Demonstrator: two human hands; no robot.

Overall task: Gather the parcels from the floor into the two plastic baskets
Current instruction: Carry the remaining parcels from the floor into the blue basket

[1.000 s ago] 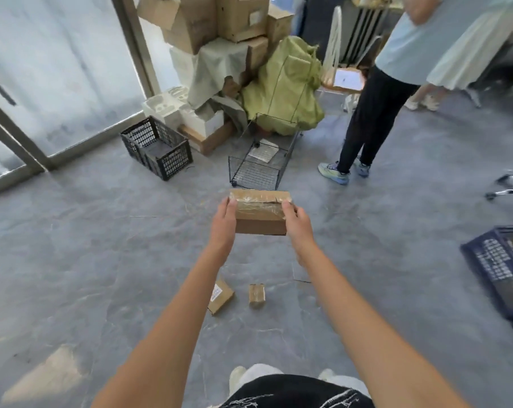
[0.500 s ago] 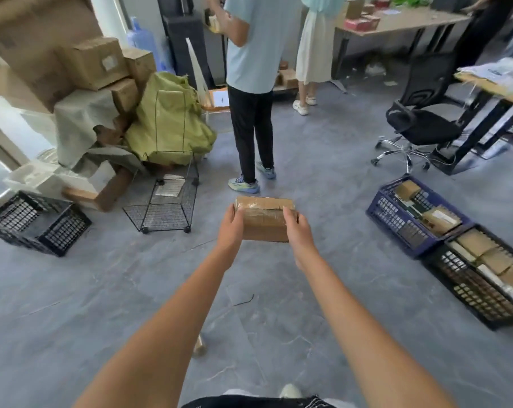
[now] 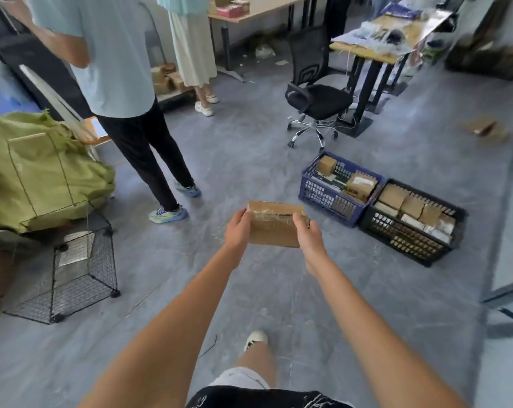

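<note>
I carry a taped brown cardboard parcel (image 3: 273,225) in front of me at mid-frame. My left hand (image 3: 238,229) grips its left end and my right hand (image 3: 308,235) grips its right end. To the right on the floor stand two plastic baskets side by side: a blue basket (image 3: 332,198) holding a few parcels, and a black basket (image 3: 408,242) holding several parcels. Both baskets lie beyond and right of the parcel I hold.
A person in a light shirt and dark trousers (image 3: 140,136) stands ahead on the left, another in a pale skirt (image 3: 193,54) behind. A wire cage (image 3: 72,275), a green sack (image 3: 37,169), a black office chair (image 3: 317,95), desks and loose cardboard (image 3: 485,128) surround the grey floor.
My view has swung right: the black crate by the window and the small parcels on the floor have left the frame, and the two baskets have come into view. Both hands keep hold of the parcel.
</note>
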